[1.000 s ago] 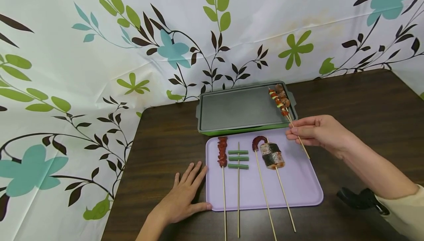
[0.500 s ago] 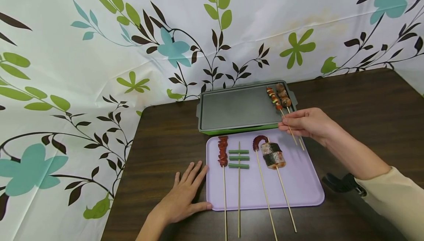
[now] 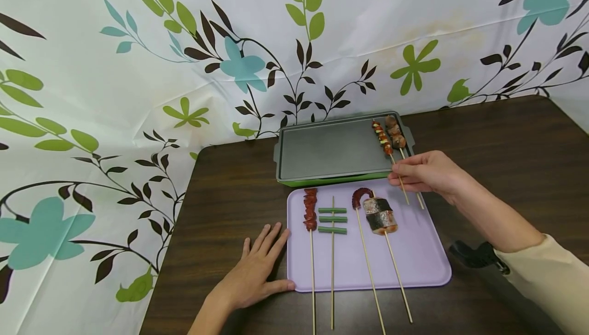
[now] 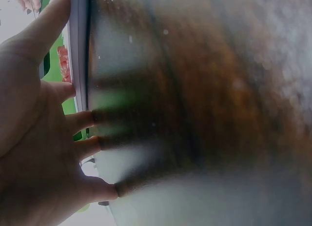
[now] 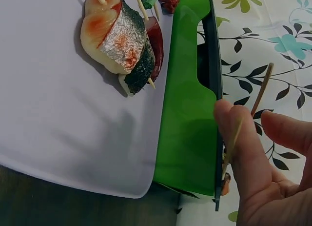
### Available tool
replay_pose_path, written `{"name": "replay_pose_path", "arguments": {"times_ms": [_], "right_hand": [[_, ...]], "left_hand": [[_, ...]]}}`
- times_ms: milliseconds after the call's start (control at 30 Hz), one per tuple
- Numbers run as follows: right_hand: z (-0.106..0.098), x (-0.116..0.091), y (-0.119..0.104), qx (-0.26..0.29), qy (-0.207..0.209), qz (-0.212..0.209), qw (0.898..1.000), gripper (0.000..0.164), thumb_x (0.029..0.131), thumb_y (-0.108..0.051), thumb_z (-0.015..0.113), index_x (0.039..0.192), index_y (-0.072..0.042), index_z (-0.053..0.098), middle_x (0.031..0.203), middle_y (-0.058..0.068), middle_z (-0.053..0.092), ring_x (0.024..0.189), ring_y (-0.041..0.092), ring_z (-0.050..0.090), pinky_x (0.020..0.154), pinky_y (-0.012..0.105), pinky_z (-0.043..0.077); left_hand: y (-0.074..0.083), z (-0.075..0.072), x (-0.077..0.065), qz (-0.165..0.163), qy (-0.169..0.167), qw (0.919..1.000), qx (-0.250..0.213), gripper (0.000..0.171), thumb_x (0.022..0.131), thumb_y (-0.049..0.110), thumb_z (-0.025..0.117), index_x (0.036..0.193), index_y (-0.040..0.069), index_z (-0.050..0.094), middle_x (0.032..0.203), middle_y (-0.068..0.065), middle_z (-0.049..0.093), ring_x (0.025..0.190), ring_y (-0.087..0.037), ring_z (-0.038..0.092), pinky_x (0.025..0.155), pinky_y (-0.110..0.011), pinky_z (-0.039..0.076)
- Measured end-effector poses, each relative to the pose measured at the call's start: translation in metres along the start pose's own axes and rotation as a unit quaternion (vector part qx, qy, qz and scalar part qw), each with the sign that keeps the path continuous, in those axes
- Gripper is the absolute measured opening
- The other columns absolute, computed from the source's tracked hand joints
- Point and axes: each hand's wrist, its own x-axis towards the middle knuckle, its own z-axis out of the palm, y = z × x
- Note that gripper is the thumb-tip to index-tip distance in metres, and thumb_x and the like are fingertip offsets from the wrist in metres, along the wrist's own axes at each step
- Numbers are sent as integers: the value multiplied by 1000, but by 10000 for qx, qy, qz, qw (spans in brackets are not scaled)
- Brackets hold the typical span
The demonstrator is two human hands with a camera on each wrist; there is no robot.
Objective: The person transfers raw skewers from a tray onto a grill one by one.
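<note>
My right hand (image 3: 428,174) pinches the stick of a skewer threaded with red, yellow and green pieces (image 3: 383,138). That skewer's food end is over the right end of the dark griddle (image 3: 326,151); whether it touches the surface I cannot tell. Beside it on the griddle lies a brown meat skewer (image 3: 395,133), its stick passing by my fingers. In the right wrist view, thumb and fingers (image 5: 243,143) stand by the griddle's rim. My left hand (image 3: 250,276) lies with fingers spread on the table, fingertips and thumb at the left edge of the lilac tray (image 3: 416,268).
On the tray lie a red meat skewer (image 3: 310,212), a green-stick skewer (image 3: 332,219), a curled tentacle skewer (image 3: 356,199) and a seaweed-banded skewer (image 3: 379,216). Their sticks overhang the front edge. The griddle's base (image 5: 187,113) is green. Patterned cloth (image 3: 230,28) hangs behind the table.
My right hand has moved left, bringing the colourful skewer from overlapping the meat skewer to its left side. During the last half second it barely moves. The left hand stays put.
</note>
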Motion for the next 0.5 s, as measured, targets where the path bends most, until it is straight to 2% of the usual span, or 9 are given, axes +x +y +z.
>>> {"name": "replay_pose_path", "arguments": {"times_ms": [233,500], "right_hand": [[2,-6,-2,-843,182,-131,9962,58,94,-29,61,131,13,48,108,19,69,95,20,69,77,33,56],[5,-11,-4,-1146,284,-189,9928,61,94,-31,61,133,14,46,116,25,64,100,26,68,79,38,55]], "left_hand": [[0,0,0,15,38,10000,13,98,81,72,52,155,28,6,162,-3,4,147,-29,1,105,-72,8],[1,0,-1,29,47,10000,13,98,81,71,53,155,27,7,162,-3,4,147,-29,1,104,-72,8]]}}
